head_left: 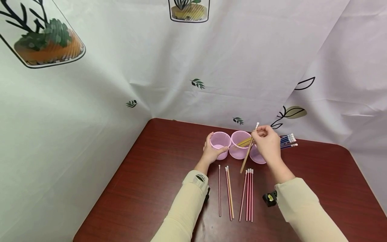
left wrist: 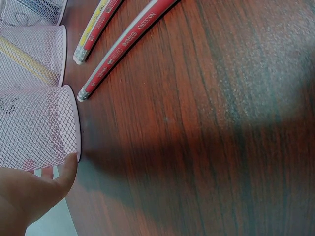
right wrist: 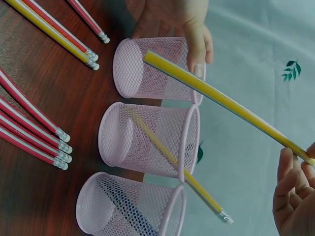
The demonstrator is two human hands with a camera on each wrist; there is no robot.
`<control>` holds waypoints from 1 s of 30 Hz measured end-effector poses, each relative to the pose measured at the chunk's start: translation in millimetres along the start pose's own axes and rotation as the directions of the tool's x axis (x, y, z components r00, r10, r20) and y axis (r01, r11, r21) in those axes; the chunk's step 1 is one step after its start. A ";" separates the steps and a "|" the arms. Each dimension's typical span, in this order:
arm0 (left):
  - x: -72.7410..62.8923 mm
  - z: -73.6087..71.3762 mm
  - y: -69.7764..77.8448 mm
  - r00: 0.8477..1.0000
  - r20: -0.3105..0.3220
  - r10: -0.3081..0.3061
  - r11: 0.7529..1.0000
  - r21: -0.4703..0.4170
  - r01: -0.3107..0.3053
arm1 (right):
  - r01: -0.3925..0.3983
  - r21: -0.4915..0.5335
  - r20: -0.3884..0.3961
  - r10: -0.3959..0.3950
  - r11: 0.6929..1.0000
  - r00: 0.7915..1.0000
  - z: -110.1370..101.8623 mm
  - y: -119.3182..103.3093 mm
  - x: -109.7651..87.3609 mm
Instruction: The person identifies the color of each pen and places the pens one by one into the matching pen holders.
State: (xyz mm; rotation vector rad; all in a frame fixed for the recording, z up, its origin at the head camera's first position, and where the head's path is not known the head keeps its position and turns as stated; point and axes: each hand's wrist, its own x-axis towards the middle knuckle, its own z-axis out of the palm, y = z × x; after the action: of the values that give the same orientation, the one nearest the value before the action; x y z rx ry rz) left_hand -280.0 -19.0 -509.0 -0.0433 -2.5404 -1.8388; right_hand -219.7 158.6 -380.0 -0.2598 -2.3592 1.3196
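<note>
My left hand [head_left: 210, 154] grips the leftmost pink mesh pencil cup [head_left: 222, 156], thumb on the near side and fingers round the far side. No pencils show in that cup. My right hand [head_left: 268, 143] pinches a yellow pencil [right wrist: 211, 96] near its eraser end. The pencil slants in the air, its other end pointing down toward the table, in front of the cups in the head view. Yellow pencils [head_left: 243, 142] lean in the middle mesh cup [head_left: 237, 155]. Blue pencils [head_left: 287, 140] with white erasers stick out of the right mesh cup [head_left: 257, 158], partly hidden by my right hand.
On the dark red table [head_left: 145, 188], several red pencils [head_left: 249, 198] lie side by side. Left of them are a red and yellow pencil pair [head_left: 229, 193] and a single red pencil [head_left: 219, 193]. A patterned white cloth [head_left: 181, 101] hangs behind the cups.
</note>
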 end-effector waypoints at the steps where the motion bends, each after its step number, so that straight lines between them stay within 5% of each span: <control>1: 0.0 0.0 0.0 1.000 0.001 0.001 1.000 0.001 -0.001 | 0.006 0.006 -0.022 -0.006 1.000 1.000 -0.8 -0.6 0.5; 19: 0.9 0.4 -1.1 1.000 0.004 -0.001 1.000 0.004 0.001 | 0.059 0.194 -0.259 -0.007 0.979 0.966 -7.5 -4.7 9.4; 30: 0.4 -0.5 -1.2 1.000 0.006 0.003 1.000 0.002 -0.003 | 0.018 0.157 -0.245 0.022 0.987 0.969 -7.0 6.5 10.2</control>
State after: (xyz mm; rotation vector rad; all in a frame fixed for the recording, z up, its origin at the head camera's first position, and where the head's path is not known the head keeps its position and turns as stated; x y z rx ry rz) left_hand -280.4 -19.8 -510.0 -0.0533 -2.5450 -1.8377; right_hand -225.9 171.1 -379.5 -0.3555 -2.0379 1.3813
